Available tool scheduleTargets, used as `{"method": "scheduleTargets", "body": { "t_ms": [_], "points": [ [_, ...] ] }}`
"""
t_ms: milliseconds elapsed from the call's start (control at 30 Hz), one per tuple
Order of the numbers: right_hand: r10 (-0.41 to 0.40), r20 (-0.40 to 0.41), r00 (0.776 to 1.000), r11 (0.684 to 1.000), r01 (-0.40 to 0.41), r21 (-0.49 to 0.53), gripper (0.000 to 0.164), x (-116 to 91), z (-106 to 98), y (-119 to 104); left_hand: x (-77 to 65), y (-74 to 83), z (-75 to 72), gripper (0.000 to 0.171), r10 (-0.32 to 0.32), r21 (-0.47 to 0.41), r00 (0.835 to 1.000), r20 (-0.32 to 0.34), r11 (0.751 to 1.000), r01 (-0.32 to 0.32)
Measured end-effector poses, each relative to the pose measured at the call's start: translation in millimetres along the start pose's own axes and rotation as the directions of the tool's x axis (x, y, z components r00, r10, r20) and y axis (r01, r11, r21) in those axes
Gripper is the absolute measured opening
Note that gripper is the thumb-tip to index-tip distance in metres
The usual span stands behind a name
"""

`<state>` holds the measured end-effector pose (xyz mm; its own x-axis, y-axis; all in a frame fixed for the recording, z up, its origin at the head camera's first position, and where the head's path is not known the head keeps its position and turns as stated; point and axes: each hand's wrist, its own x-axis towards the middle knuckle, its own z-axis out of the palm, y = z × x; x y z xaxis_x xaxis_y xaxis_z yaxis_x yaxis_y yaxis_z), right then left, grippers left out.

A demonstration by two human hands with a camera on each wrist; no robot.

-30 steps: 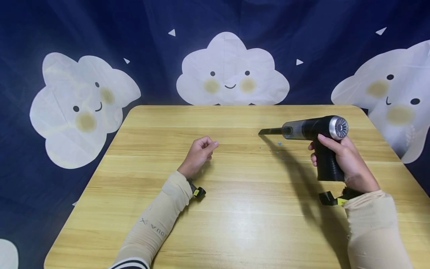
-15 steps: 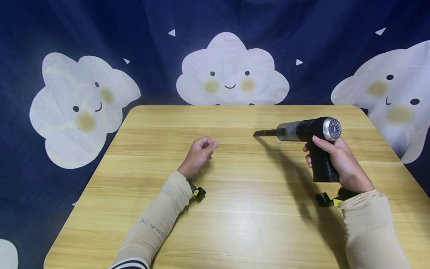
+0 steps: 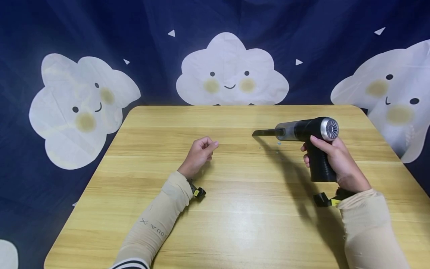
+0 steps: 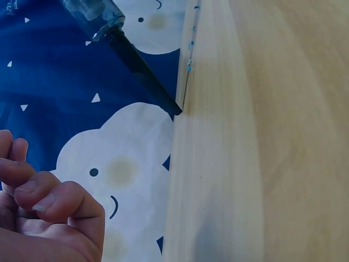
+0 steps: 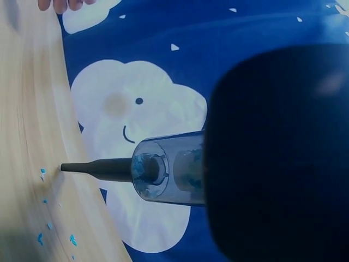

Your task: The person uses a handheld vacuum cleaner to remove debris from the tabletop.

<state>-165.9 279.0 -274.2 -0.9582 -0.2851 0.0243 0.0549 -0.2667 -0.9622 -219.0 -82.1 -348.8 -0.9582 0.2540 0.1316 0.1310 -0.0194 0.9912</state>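
Observation:
My right hand (image 3: 344, 160) grips the black handle of a handheld vacuum cleaner (image 3: 310, 129), thumb along its side. Its narrow black nozzle (image 5: 109, 168) points left, the tip touching or just above the table. Blue scraps show inside the clear dust cup (image 5: 182, 180). Several small blue bits (image 3: 279, 144) lie on the table, right of the nozzle tip and nearer to me. My left hand (image 3: 197, 155) rests at the table's middle left, fingers loosely curled, with nothing seen in it. In the right wrist view the vacuum's dark body hides my right hand.
The wood-grain table (image 3: 235, 216) has rounded far corners. Behind it hangs a dark blue curtain (image 3: 154, 67) with smiling white clouds. A small black wrist camera (image 3: 199, 192) sits on the left wrist, another (image 3: 322, 200) on the right.
My right hand has moved the vacuum cleaner a little to the left and slightly nearer, slowing in the last half second. The left hand stays where it was.

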Motion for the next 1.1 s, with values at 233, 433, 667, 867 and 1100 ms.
{"method": "scheduleTargets", "body": {
  "t_ms": [233, 433, 667, 867, 1100],
  "points": [
    [-0.022, 0.018, 1.000, 0.999, 0.022, 0.027, 0.018, -2, -3, -1, 0.0, -1.2, 0.3, 0.030, 0.008, 0.001, 1.000, 0.009, 1.000, -0.008],
    [-0.024, 0.114, 0.993, 0.993, 0.010, 0.122, 0.024, -9, -12, -11, 0.7, -0.8, 1.0, 0.029, 0.005, 0.000, 1.000, 0.008, 1.000, -0.005],
    [-0.130, 0.261, 0.957, 0.950, 0.045, 0.308, 0.038, -21, -21, -25, 2.4, -1.1, 1.0, 0.027, 0.004, 0.013, 1.000, 0.002, 1.000, -0.004],
    [-0.172, 0.239, 0.956, 0.940, 0.087, 0.330, 0.040, -26, -26, -32, 2.2, -1.1, 1.9, 0.029, 0.008, 0.014, 1.000, 0.003, 1.000, -0.008],
    [-0.129, 0.179, 0.975, 0.966, 0.082, 0.245, 0.037, -33, -35, -37, 0.8, -3.5, 2.3, 0.035, -0.001, 0.024, 1.000, 0.007, 1.000, 0.001]
  ]
}}
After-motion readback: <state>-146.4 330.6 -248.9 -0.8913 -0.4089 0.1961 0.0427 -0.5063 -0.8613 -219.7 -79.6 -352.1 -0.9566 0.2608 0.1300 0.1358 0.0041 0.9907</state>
